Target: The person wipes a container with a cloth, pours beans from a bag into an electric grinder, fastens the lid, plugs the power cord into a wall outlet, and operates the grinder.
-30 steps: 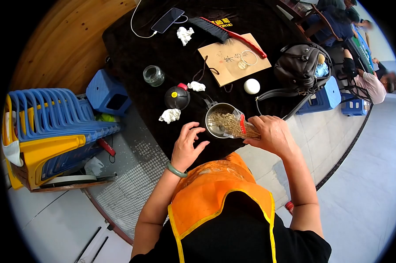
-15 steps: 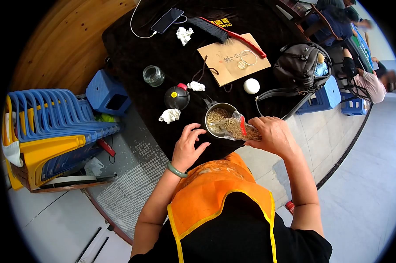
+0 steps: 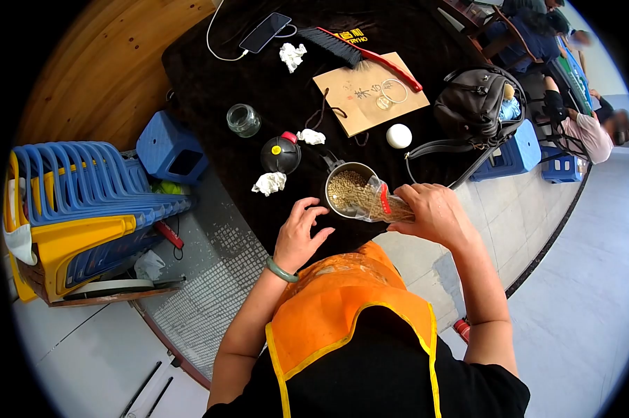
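My right hand (image 3: 431, 216) grips a clear plastic bag (image 3: 378, 202) with a red mark, partly filled with small pale beans. The bag's mouth lies tilted over the rim of a small metal pot (image 3: 327, 197). Inside the pot are loose beans (image 3: 343, 187) of the same kind, spread over its bottom. To the pot's left, my left hand (image 3: 300, 233) is held with curved fingers apart, holding nothing and not touching the pot. The pot's dark handle (image 3: 331, 161) points away toward the back of the table.
Near the pot are a black round container (image 3: 281, 155), crumpled tissues (image 3: 269, 183), a glass jar (image 3: 244, 120) and a white round object (image 3: 399, 136). Farther back lie a paper bag (image 3: 366, 104), a red-handled brush (image 3: 391, 68), a phone (image 3: 266, 33) and a handbag (image 3: 468, 104). Stacked stools (image 3: 91, 181) stand left.
More beans seem to lie in the pot, and the bag looks slightly less full. Both hands have hardly moved.
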The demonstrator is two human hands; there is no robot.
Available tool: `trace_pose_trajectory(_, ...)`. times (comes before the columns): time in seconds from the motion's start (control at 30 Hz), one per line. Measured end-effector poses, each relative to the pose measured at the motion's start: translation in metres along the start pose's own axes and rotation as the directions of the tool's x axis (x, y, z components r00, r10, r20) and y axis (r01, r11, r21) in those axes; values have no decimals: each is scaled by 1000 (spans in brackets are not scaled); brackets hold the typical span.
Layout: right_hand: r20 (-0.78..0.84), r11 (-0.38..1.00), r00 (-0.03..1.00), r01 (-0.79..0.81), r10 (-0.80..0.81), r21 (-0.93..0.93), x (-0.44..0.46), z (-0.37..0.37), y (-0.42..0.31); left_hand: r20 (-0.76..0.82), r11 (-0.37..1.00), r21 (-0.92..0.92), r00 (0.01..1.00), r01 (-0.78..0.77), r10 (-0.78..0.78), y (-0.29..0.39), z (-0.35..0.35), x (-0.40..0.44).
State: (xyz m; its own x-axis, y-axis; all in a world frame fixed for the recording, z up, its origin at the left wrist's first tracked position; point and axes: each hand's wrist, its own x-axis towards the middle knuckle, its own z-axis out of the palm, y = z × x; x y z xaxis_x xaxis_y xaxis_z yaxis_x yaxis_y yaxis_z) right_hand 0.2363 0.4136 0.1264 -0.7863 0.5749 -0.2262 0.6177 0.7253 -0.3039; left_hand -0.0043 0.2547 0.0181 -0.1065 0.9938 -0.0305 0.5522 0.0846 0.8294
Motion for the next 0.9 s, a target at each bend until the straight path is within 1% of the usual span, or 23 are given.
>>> trace_pose_trajectory(0.17, 15, 1000, 1000, -7, 7, -7, 2, 0, 0, -3, 1000, 2, 1000, -3, 3, -1, 0, -1)
trace_pose_trajectory(0.27, 30, 999, 999, -40, 39, 37, 2, -2, -2, -5, 1000, 2, 1000, 0, 0, -2, 0, -2)
trace_pose_trajectory(0.37, 10, 1000, 1000, -10, 10, 5, 1, -1, 0, 1, 1000, 3, 1000, 9, -9, -3, 0, -2)
trace_pose_trajectory(0.57, 30, 999, 999, -40, 40, 18, 1, -4, -1, -3, 1000, 4, 1000, 11, -11, -1, 0, -3)
trace_pose_trajectory(0.77, -7, 998, 1000, -24, 24, 51, -2, 1, 3, 5, 1000, 13, 1000, 21, -21, -3, 2, -4)
trace_pose_trajectory(0.9, -74, 993, 997, -3, 11, 119, -6, 11, 8, 1, 1000, 9, 1000, 25, -25, -2, 3, -5)
